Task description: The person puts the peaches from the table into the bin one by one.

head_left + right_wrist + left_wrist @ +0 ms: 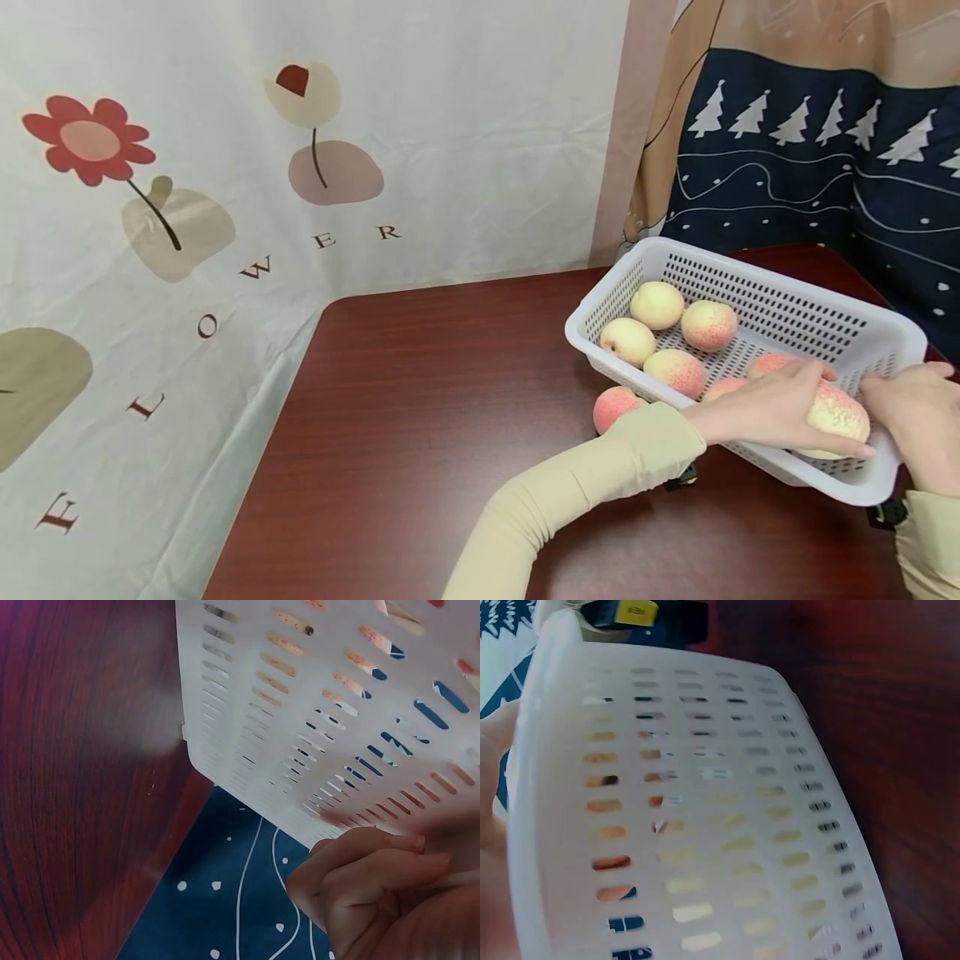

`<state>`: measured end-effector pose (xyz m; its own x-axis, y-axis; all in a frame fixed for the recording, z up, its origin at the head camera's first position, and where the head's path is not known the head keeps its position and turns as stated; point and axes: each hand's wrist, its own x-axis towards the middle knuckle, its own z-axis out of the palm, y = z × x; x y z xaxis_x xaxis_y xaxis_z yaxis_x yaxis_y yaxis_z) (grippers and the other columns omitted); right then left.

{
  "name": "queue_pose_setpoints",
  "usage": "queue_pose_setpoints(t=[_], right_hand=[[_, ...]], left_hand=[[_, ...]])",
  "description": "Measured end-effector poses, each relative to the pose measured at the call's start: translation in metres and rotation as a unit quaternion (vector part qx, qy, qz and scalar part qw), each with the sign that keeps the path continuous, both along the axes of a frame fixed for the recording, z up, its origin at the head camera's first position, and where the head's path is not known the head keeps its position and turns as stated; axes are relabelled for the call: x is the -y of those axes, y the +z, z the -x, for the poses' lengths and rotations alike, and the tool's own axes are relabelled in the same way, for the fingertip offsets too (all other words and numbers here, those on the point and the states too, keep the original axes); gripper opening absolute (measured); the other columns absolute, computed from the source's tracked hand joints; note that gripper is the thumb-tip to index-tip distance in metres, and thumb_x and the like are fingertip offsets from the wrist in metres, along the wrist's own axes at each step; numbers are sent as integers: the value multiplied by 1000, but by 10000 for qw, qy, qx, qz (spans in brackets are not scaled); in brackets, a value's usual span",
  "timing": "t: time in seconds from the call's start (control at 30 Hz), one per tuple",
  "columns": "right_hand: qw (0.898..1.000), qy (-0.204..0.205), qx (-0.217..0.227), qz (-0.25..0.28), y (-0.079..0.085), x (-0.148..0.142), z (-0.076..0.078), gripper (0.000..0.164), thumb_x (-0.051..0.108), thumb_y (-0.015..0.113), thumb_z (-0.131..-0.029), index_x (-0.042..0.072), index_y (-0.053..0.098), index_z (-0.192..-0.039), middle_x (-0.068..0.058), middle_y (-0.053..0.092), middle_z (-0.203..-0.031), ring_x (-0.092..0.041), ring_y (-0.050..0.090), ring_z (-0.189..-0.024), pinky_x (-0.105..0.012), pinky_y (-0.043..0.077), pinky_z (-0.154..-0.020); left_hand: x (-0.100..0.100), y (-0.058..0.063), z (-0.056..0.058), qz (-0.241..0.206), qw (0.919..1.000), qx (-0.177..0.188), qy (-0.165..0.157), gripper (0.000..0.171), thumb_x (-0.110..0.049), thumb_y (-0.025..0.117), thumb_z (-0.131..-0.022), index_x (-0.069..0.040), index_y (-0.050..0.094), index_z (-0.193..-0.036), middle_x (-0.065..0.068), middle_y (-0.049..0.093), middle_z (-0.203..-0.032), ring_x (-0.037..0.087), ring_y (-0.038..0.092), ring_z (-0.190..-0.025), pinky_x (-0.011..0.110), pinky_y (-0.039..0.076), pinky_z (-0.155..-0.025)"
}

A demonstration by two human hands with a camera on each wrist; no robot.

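Note:
A white slotted plastic basket [787, 292] stands at the right of the table, with several peaches inside. My left hand [780, 406] reaches over its near rim and holds a peach [840, 412] between thumb and fingers. Other peaches lie partly hidden beneath that hand. My right hand [918, 417] grips the basket's right end, and its curled fingers show at the basket edge in the right wrist view. From the left wrist, the slotted wall [705, 825] fills most of the view, and only a sliver of the hand [495, 787] appears.
One peach [617, 408] lies on the dark red-brown table [420, 433], outside the basket by its near side. A pale flower-printed curtain [450, 125] hangs behind the table. Navy cloth with white trees [787, 183] hangs beyond the basket.

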<state>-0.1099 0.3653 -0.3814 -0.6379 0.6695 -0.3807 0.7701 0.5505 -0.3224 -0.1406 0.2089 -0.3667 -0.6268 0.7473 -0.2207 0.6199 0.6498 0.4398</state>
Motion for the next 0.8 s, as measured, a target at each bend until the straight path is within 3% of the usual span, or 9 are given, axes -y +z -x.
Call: queue_pose_setpoints(t=[0.13,0.33,0.57,0.8], right_hand=[[9999,0,-103,-29,0,-1,0,79,23,26,-88,-23,-21,-131,-56,18,-122,-53,52,-80,-43,52,-47],[10000,33,-73,25,2,3,-2,78,23,27,-89,-24,-21,-130,-55,17,-122,-53,52,-79,-43,52,-46],[9999,-48,-125,-29,2,4,-1,77,22,28,-89,-24,-17,-132,-53,21,-122,-52,54,-76,-42,51,-43],[9999,-75,-131,-37,1,2,1,78,21,30,-87,-25,-14,-133,-52,23,-123,-53,52,-83,-41,50,-43]], left_hand=[[2,2,-1,198,9991,-311,-206,72,-63,68,-68,-38,30,-124,-28,41,-107,-15,38,-93,4,31,-83],[-1,-2,-5,463,9974,-422,-356,66,-66,69,-66,-39,33,-114,-27,44,-99,-10,46,-79,8,38,-68],[0,-4,-6,809,9929,-722,-495,71,-71,62,-68,-51,28,-128,-27,37,-121,-12,40,-98,11,40,-79],[2,-2,-7,953,9904,-598,-806,71,-70,60,-71,-56,23,-131,-29,36,-120,-14,35,-105,12,34,-90]])
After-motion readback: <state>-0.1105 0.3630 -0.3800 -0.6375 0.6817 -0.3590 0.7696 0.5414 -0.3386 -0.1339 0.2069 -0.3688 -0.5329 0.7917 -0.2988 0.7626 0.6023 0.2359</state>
